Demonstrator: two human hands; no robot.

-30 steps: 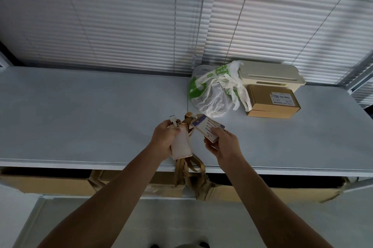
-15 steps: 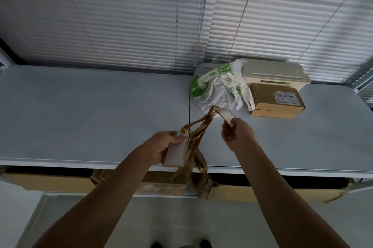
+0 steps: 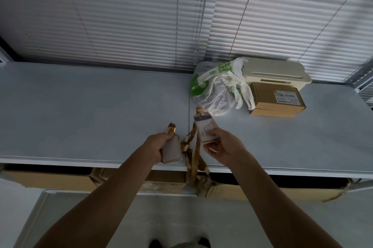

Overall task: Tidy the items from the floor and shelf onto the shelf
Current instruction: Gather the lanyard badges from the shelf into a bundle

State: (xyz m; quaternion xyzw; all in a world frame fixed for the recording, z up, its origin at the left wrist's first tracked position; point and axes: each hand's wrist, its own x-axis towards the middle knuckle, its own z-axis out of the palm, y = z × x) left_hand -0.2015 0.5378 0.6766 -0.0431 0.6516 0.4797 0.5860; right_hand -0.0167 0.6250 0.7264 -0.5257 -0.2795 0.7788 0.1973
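Near the shelf's [image 3: 80,106] back edge a knotted plastic bag [image 3: 216,90], contents unclear, touches a cardboard box [image 3: 276,100] and cream bin [image 3: 276,74]. At the front edge, the left hand [image 3: 157,145] clasps one badge card [image 3: 171,149]; the right hand [image 3: 224,147], drawn back since earlier, pinches another [image 3: 204,128], gold lanyards [image 3: 193,159] dangling.

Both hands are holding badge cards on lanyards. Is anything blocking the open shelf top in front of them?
Nothing visible does. The shelf is bare ahead of the left hand and right hand. The plastic bag and cardboard box sit farther back, to the right.
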